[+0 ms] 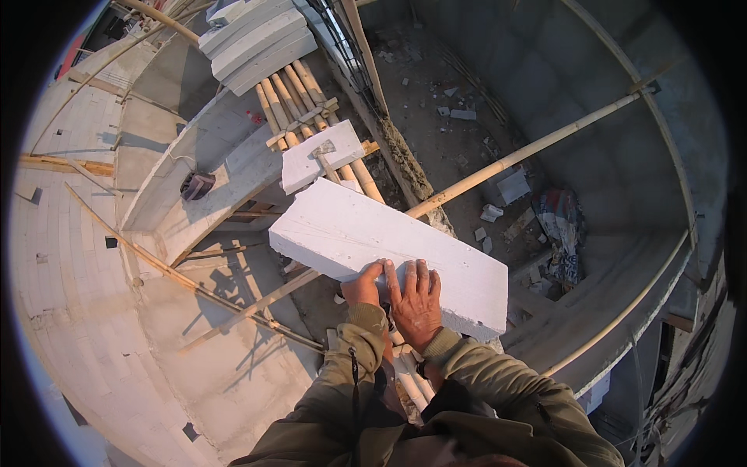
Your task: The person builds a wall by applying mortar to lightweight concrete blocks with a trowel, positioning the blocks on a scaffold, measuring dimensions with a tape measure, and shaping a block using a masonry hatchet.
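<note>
A long white concrete block (389,233) lies slantwise in front of me, one far-left corner chipped. My left hand (362,288) is closed on its near edge, with the thumb side showing and its other fingers mostly hidden. Just beside it, my right hand (417,307) lies against the same edge, fingers stretched out and slightly apart on the white surface. A smaller broken block (323,156) sits beyond the long one, with a trowel-like tool (325,165) on it. What bears the long block is mostly hidden beneath it.
Bamboo poles (292,97) form a narrow walkway, with stacked white blocks (261,43) at its far end. A bamboo pole (529,152) crosses to the right above a deep, rubble-strewn room. Another pole (194,288) slopes at the left. A wall top (408,167) runs alongside.
</note>
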`<state>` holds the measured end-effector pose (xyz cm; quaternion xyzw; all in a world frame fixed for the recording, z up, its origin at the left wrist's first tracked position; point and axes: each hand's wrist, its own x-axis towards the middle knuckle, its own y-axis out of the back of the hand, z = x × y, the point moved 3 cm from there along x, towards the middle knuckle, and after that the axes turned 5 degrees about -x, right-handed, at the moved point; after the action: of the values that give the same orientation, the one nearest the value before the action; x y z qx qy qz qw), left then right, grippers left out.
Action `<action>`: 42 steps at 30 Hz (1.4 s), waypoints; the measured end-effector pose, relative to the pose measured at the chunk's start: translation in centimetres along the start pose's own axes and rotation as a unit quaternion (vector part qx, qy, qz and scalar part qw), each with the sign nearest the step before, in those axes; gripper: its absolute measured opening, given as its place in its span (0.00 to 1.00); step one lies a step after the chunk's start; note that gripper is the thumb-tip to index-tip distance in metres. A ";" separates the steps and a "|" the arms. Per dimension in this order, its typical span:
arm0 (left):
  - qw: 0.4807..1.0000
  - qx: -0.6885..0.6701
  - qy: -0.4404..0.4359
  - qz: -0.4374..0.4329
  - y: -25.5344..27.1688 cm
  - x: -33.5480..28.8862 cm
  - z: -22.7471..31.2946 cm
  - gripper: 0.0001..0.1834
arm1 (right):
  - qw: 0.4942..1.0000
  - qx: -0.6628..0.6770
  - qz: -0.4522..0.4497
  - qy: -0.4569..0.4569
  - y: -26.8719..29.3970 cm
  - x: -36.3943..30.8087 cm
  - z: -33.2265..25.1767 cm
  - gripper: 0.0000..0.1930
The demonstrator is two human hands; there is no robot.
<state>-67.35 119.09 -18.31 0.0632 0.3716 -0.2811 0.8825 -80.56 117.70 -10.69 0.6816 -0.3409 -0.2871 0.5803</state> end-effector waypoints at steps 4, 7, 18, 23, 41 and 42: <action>0.989 -0.023 0.135 0.057 -2.7 -5.3 -4.4 0.22 | 0.987 -0.122 -0.060 0.083 1.3 -3.7 3.9 0.33; 0.965 -0.067 0.254 0.023 -3.4 -5.9 -9.6 0.25 | 0.972 -0.083 -0.181 0.122 2.7 -4.5 6.7 0.35; 0.900 0.013 0.388 -0.197 1.7 -3.7 -18.3 0.23 | 0.879 0.057 -0.458 -0.119 2.5 -2.7 18.1 0.40; 0.857 -0.028 0.504 -0.107 1.6 4.9 -25.9 0.20 | 0.910 0.065 -0.350 -0.215 -1.1 0.7 22.3 0.47; 0.898 0.111 0.408 -0.125 -0.4 10.5 -24.1 0.18 | 0.959 0.091 -0.094 -0.253 -27.6 35.7 27.2 0.42; 0.893 0.125 0.410 -0.136 -0.4 10.8 -24.1 0.19 | 0.955 0.096 -0.104 -0.260 -28.8 36.8 27.5 0.41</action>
<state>-76.43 121.68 -42.99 0.2312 0.6676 -0.3917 0.5894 -76.24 74.65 -43.42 0.6676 -0.4328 -0.4790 0.3708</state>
